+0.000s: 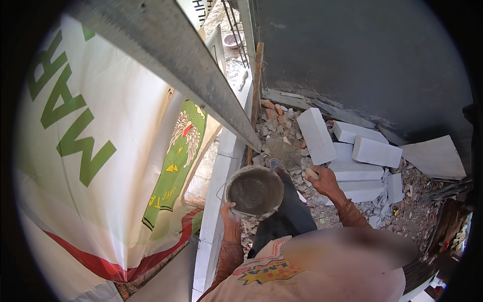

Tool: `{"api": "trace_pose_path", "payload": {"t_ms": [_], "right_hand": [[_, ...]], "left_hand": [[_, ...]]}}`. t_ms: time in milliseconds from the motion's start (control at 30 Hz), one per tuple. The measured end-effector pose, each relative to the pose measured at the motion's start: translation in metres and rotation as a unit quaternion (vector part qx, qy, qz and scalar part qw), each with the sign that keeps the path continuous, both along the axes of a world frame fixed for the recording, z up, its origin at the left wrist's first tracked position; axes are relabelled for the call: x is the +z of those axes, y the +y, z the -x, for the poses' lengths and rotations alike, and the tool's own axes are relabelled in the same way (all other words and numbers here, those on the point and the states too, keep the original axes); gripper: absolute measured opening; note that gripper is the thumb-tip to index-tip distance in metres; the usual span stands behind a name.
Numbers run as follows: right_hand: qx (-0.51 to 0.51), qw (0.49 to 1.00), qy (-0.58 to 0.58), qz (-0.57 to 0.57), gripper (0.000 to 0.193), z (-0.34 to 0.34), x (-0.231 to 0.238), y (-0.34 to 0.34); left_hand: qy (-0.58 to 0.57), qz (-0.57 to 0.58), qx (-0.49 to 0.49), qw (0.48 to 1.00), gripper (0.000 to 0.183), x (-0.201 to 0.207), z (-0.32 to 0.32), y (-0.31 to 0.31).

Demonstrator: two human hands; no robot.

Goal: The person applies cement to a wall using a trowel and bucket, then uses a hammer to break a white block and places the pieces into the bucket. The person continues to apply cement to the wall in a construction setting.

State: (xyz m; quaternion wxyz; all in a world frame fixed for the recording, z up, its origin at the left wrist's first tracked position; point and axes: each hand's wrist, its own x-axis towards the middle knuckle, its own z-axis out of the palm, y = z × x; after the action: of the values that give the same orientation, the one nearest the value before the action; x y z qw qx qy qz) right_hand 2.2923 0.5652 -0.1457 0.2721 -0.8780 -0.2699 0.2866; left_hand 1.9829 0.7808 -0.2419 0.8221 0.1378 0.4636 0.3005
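A round bucket (278,210) of wet grey mortar (254,190) is in front of my left leg, close to the low block wall. My left hand (229,214) grips its left rim, with the thumb up at the edge. Off to the right, my right hand (324,182) is closed round a short, light wooden handle (312,173). Whatever that handle belongs to is hidden or too small to make out. Several white blocks (316,136) lie in a loose pile just beyond and right of this hand.
A slanting metal beam (176,65) crosses above the low white block wall (214,221). Printed sheeting (100,151) hangs on the left. Broken brick and rubble (284,133) cover the ground. A dark grey wall (362,60) stands behind, with a broken pale slab (436,157) at right.
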Motion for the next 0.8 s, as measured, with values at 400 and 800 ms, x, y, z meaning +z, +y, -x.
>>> {"api": "trace_pose_path", "payload": {"t_ms": [400, 800], "right_hand": [[-0.027, 0.987, 0.133, -0.084, 0.043, -0.113, -0.153, 0.281], [-0.003, 0.981, -0.181, -0.075, 0.031, -0.188, -0.304, 0.5]], "left_hand": [[0.106, 0.004, 0.061, 0.992, 0.041, -0.014, 0.026, -0.009], [0.149, 0.063, 0.121, 0.979, 0.054, -0.004, 0.027, -0.04]]}}
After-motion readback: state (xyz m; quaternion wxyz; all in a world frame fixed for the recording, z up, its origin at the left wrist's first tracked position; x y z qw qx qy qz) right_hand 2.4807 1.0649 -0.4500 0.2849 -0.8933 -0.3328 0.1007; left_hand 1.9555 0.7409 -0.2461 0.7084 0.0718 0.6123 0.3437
